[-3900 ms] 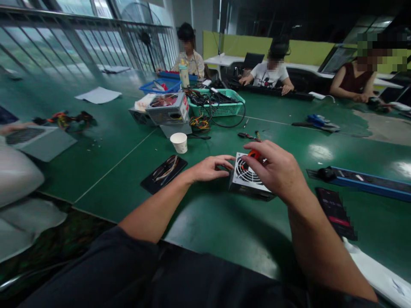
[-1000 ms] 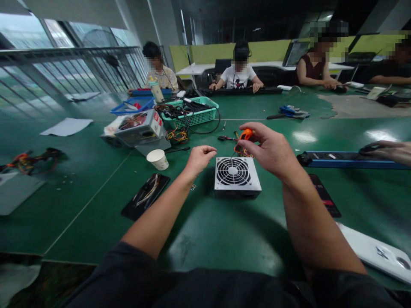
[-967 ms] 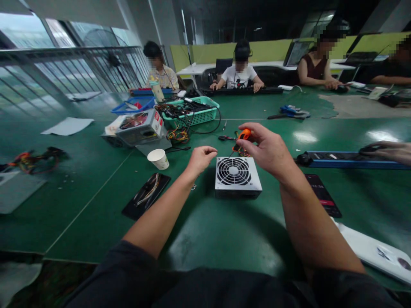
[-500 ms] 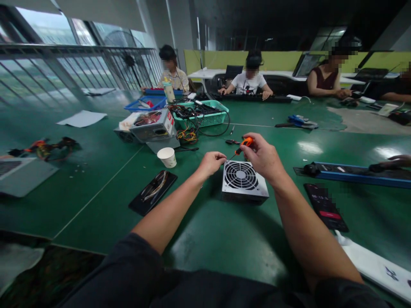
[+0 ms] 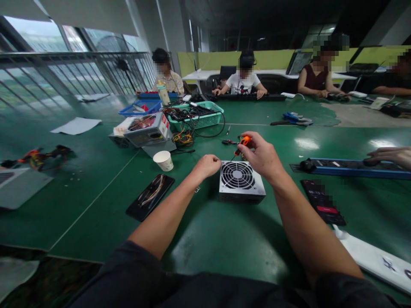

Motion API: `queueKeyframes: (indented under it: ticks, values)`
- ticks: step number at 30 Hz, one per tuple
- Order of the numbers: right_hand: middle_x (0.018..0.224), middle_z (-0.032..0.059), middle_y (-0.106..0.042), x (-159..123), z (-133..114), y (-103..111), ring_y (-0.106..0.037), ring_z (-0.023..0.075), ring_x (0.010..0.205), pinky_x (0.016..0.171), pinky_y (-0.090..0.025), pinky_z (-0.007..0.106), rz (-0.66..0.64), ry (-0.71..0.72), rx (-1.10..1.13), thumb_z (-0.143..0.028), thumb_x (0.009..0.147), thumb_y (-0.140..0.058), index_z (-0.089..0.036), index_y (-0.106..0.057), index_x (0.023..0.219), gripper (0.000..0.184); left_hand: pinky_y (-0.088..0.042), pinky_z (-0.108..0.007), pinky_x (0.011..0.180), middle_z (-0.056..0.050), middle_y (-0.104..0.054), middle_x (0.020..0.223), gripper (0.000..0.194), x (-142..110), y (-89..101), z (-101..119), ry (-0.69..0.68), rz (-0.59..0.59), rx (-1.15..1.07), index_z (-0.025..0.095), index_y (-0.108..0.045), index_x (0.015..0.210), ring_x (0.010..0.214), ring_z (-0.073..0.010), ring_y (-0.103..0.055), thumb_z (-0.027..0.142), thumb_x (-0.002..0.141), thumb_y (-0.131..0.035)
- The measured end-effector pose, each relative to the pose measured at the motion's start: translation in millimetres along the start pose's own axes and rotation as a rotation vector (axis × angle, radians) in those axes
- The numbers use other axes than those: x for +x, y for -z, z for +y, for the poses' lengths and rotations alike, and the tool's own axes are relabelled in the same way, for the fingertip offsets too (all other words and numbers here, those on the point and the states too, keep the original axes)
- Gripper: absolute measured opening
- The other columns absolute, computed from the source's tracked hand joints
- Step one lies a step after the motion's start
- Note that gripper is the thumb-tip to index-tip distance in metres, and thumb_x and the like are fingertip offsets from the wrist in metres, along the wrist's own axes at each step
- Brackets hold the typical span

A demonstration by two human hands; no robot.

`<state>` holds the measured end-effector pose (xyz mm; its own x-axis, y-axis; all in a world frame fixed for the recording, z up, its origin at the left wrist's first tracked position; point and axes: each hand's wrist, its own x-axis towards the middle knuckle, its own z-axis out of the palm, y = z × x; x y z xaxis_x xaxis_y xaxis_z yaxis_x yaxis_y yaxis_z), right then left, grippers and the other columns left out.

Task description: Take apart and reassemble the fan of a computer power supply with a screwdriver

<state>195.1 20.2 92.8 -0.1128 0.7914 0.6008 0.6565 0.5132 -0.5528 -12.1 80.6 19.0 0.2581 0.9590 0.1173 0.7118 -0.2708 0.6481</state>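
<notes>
A silver computer power supply with a round fan grille on top lies on the green table in front of me. My right hand grips an orange and black screwdriver, its thin shaft slanting down toward the far left corner of the casing. Just left of that corner, my left hand is closed with the fingertips pinched together; whatever they hold, if anything, is too small to see. A few tiny metal pieces lie on the table beside my left wrist.
Left of my hands are a paper cup and a black tray with metallic strips. Behind stand more power supplies and a green basket of cables. A phone and blue strip, touched by another person's hand, lie right.
My left hand has drawn slightly back from the casing's corner, while the screwdriver stays near it. The view has shifted a little, and the other person's hand at right shows more.
</notes>
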Motion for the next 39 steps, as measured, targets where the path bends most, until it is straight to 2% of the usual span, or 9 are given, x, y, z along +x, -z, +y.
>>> queueKeyframes:
  ticks: [2,5,11,16,22,31,39]
  values:
    - [0.1,0.0085,-0.072,-0.7,-0.5,-0.8,-0.068,0.0212,0.082,0.075,-0.052,0.035,-0.008,0.005,-0.022,-0.037,0.092,-0.061,-0.02,-0.059,0.127,0.039,-0.048,-0.029,0.072,-0.012,-0.078,0.091,0.028,-1.6,-0.1,2.1,0.028,-0.068,0.033,0.017,-0.08,0.089,0.082,-0.0244,-0.07,0.033,0.082,-0.058]
    - [0.1,0.0082,-0.072,-1.6,-1.6,-2.7,-0.068,0.0216,0.082,0.076,-0.052,0.036,-0.012,0.01,-0.04,-0.038,0.092,-0.06,-0.021,-0.06,0.127,0.039,-0.046,-0.028,0.068,-0.011,-0.078,0.093,0.03,-3.1,-1.2,3.9,0.046,-0.09,0.04,0.018,-0.079,0.094,0.082,-0.0237,-0.069,0.037,0.08,-0.061]
    - [0.101,0.0079,-0.072,-3.1,-3.6,-5.4,-0.068,0.0223,0.083,0.077,-0.052,0.036,-0.044,0.016,-0.061,-0.036,0.092,-0.06,-0.024,-0.059,0.126,0.037,-0.045,-0.027,0.063,-0.008,-0.076,0.083,0.027,-2.9,-5.1,4.6,0.032,-0.103,-0.043,0.016,-0.079,0.088,0.075,-0.0211,-0.067,0.031,0.078,-0.059]
    - [0.087,0.0051,-0.071,-2.3,-4.7,4.5,-0.067,0.021,0.075,0.068,-0.05,0.033,-0.072,-0.029,-0.097,-0.036,0.084,-0.069,-0.022,-0.061,0.114,0.034,-0.044,-0.024,0.056,-0.007,-0.072,0.073,0.026,-3.6,-5.9,5.6,0.061,-0.178,-0.164,0.013,-0.077,0.085,0.064,-0.0174,-0.063,0.027,0.078,-0.056]
    - [0.086,0.0047,-0.072,0.9,-0.5,17.4,-0.067,0.0215,0.076,0.069,-0.048,0.033,-0.114,-0.066,-0.188,-0.033,0.08,-0.07,-0.023,-0.065,0.1,0.023,-0.05,-0.022,0.057,-0.008,-0.074,0.084,0.025,-7.3,-2.4,8.9,0.131,-0.256,-0.363,0.012,-0.075,0.09,0.07,-0.0159,-0.066,0.026,0.076,-0.061]
    - [0.082,0.0034,-0.072,5.2,10.4,18.8,-0.066,0.0181,0.072,0.065,-0.046,0.029,-0.148,-0.112,-0.102,-0.031,0.08,-0.07,-0.02,-0.069,0.094,0.018,-0.05,-0.019,0.056,-0.008,-0.072,0.085,0.026,-7.7,-2.0,8.3,0.111,-0.271,-0.329,0.011,-0.074,0.091,0.072,-0.0142,-0.064,0.029,0.078,-0.06]
    - [0.081,0.0027,-0.071,5.9,17.0,16.5,-0.063,0.0168,0.07,0.063,-0.045,0.028,-0.144,-0.085,-0.087,-0.031,0.08,-0.07,-0.02,-0.068,0.093,0.017,-0.051,-0.02,0.059,-0.009,-0.073,0.094,0.028,-7.9,-1.8,7.8,0.12,-0.292,-0.337,0.011,-0.073,0.094,0.079,-0.0151,-0.065,0.03,0.079,-0.06]
